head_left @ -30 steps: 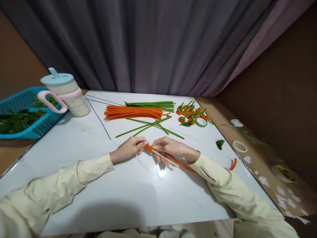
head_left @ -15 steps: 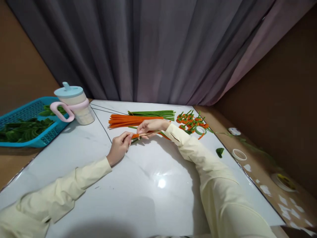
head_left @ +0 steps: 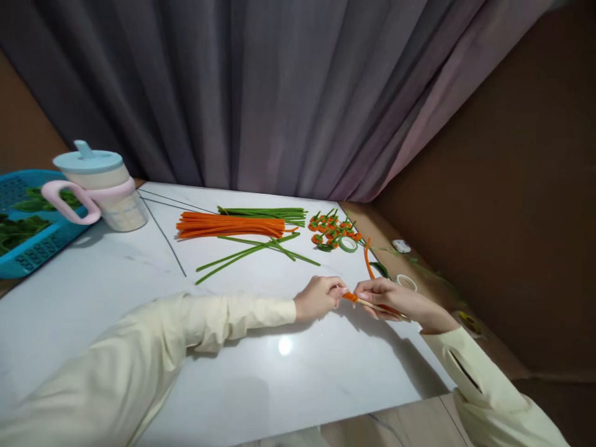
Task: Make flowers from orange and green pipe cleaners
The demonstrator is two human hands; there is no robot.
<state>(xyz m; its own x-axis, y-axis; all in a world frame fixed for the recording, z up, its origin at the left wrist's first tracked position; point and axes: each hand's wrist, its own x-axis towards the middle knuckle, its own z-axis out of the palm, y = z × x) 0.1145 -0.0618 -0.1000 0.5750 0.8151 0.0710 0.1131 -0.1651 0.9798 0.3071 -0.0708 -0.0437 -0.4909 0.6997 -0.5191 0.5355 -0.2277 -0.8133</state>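
Observation:
My left hand (head_left: 319, 300) pinches an orange pipe cleaner (head_left: 350, 297) that is wound round the end of a thin wooden stick (head_left: 372, 305). Close on its right, my right hand (head_left: 393, 299) is closed on the same stick, which runs back under the palm. A loose orange length rises behind the right fingers; whether it joins the wound piece is hidden. Beyond the hands lie a bundle of orange pipe cleaners (head_left: 230, 225), a bundle of green pipe cleaners (head_left: 265, 212) and several loose green ones (head_left: 246, 253).
Small orange flowers with green stems (head_left: 331, 227) are grouped at the back right, beside a green tape roll (head_left: 348, 244). A white tape ring (head_left: 406, 282) lies past my right hand. At left stand a lidded cup (head_left: 105, 192) and a blue basket (head_left: 44, 248) holding green leaves.
Both hands have moved right and nearer, carrying the stick and orange pipe cleaner with them. The loose green pipe cleaners are now uncovered. The view has turned slightly right.

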